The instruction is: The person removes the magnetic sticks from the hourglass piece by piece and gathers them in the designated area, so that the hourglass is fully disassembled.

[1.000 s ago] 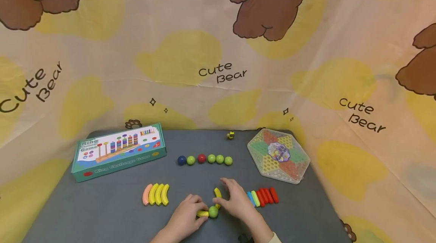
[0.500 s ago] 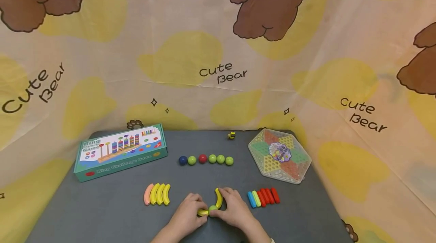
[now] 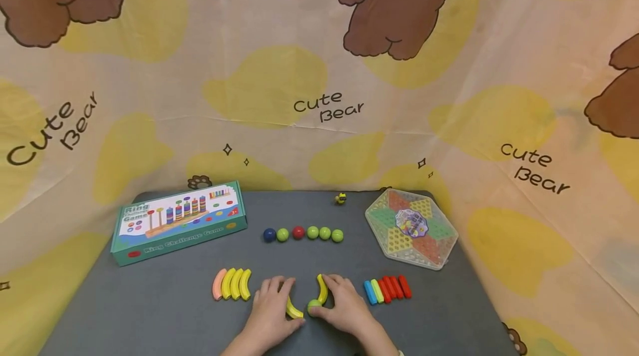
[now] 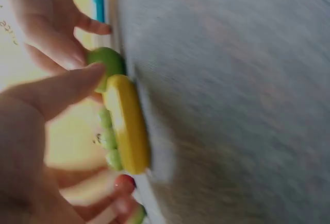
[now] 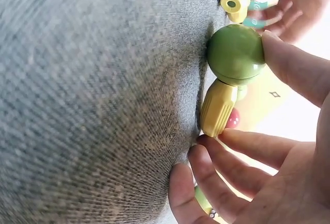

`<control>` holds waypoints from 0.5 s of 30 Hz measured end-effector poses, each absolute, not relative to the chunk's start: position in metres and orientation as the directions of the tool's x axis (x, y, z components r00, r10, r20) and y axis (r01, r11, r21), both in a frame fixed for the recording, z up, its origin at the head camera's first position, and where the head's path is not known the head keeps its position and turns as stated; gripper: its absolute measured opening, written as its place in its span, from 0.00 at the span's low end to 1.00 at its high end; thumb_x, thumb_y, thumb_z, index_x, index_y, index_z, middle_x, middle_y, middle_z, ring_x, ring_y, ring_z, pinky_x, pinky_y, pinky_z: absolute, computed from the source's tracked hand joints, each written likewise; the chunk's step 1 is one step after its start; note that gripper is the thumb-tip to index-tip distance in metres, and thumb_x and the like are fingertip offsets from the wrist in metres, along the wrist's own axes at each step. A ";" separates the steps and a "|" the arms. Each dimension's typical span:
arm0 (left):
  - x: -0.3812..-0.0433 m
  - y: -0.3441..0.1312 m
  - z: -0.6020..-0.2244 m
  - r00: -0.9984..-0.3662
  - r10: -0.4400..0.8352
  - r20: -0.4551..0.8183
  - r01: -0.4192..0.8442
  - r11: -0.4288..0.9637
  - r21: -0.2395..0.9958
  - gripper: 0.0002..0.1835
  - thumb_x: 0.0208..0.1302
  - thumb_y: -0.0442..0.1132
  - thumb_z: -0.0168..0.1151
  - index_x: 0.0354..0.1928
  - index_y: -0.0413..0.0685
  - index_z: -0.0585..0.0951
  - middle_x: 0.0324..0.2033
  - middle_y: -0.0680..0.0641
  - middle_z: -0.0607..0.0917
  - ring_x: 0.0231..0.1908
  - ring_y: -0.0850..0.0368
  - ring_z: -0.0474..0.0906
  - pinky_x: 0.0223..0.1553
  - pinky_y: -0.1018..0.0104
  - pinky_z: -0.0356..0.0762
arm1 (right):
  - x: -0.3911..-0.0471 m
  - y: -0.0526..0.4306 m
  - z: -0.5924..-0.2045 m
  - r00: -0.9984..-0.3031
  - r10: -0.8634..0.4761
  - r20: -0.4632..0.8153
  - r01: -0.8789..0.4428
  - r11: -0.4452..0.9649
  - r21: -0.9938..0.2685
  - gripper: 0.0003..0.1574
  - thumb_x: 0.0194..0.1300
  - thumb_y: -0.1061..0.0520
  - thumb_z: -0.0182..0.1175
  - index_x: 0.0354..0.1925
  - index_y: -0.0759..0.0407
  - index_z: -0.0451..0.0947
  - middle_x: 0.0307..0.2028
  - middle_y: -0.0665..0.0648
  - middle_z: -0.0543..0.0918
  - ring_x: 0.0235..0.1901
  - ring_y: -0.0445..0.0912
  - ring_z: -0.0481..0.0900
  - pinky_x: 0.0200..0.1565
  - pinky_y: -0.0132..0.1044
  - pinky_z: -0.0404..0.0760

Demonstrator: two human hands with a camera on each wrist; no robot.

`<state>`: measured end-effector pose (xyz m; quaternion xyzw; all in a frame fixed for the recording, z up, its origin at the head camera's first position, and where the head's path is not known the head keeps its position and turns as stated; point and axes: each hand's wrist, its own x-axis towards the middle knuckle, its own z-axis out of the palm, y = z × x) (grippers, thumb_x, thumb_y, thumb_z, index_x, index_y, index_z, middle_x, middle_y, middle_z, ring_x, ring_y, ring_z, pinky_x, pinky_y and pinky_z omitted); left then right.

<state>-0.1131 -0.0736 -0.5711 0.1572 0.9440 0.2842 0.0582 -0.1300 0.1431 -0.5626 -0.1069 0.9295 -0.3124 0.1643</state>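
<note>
In the head view my left hand (image 3: 269,306) holds a yellow curved rod (image 3: 293,310), thumb at its near end and fingertips by its far end. My right hand (image 3: 344,306) grips a second yellow curved rod (image 3: 322,289) joined to a green ball (image 3: 314,307). Its thumb presses the green ball (image 5: 236,54) in the right wrist view, while the index fingertip touches the lower end of the attached yellow rod (image 5: 219,108). The left rod (image 5: 234,2) shows a round socket in its end, apart from the ball. Both rods lie at the grey tabletop.
Left stand one pink and several yellow curved rods (image 3: 232,284); right, a row of blue, green and red straight rods (image 3: 388,289). Balls (image 3: 298,232) line up behind. A Ring Challenge Game box (image 3: 179,223), a hexagonal checkers board (image 3: 411,228) and a small bee figure (image 3: 340,198) stand farther back.
The right hand has come down onto the ball and its rod. The left rod has parted from the ball and swung from sideways to slanting, with the left hand turning along.
</note>
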 end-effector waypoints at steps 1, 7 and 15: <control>-0.113 -0.071 -0.570 -0.958 0.285 -0.042 0.215 0.804 0.555 0.48 0.43 0.59 0.82 0.63 0.39 0.75 0.52 0.39 0.75 0.50 0.40 0.69 0.46 0.39 0.71 | -0.130 0.143 -0.563 -0.924 -0.299 -0.237 -0.096 0.784 -0.614 0.53 0.58 0.30 0.68 0.71 0.58 0.69 0.65 0.62 0.74 0.65 0.61 0.70 0.58 0.62 0.75; -0.115 -0.060 -0.573 -0.978 0.158 -0.138 0.054 0.824 0.564 0.53 0.40 0.64 0.81 0.59 0.31 0.73 0.46 0.37 0.74 0.46 0.40 0.71 0.47 0.38 0.72 | -0.129 0.145 -0.562 -0.926 -0.297 -0.235 -0.096 0.784 -0.614 0.53 0.59 0.30 0.68 0.71 0.59 0.69 0.65 0.62 0.74 0.65 0.61 0.70 0.58 0.62 0.74; -0.115 -0.059 -0.577 -0.987 0.156 -0.035 0.099 0.771 0.629 0.36 0.42 0.44 0.84 0.51 0.34 0.75 0.44 0.40 0.75 0.44 0.45 0.72 0.46 0.47 0.75 | -0.128 0.144 -0.561 -0.928 -0.292 -0.230 -0.096 0.785 -0.612 0.53 0.58 0.31 0.69 0.70 0.59 0.70 0.65 0.62 0.74 0.65 0.61 0.71 0.58 0.61 0.75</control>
